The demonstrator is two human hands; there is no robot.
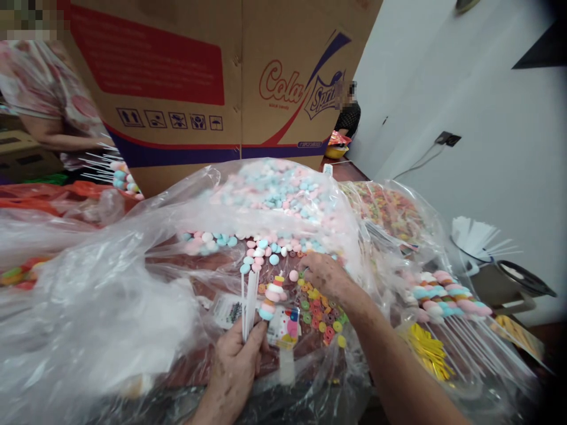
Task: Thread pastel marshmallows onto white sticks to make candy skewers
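My left hand (pixel 239 354) is closed around several white lollipop sticks (pixel 250 307). At its fingertips stands a candy skewer (pixel 273 297) threaded with pink, white and blue marshmallows and gummy rings. My right hand (pixel 328 276) reaches into the sweets with its fingers bent together; what they pinch, if anything, is hidden. Below it lie loose gummy rings (pixel 321 310) in red, orange, yellow and green. Pastel marshmallows (pixel 259 254) spill from a large clear plastic bag (pixel 283 218) just beyond both hands. A small packet with coloured dots (pixel 284 326) rests near my left hand.
A tall cardboard box (pixel 177 77) stands behind the bag. Finished candy skewers (pixel 452 298) lie at right, beside yellow foil ties (pixel 429 351) and a container of white sticks (pixel 476 236). Another bag of gummy rings (pixel 385 206) sits behind. A person (pixel 57 100) is at far left.
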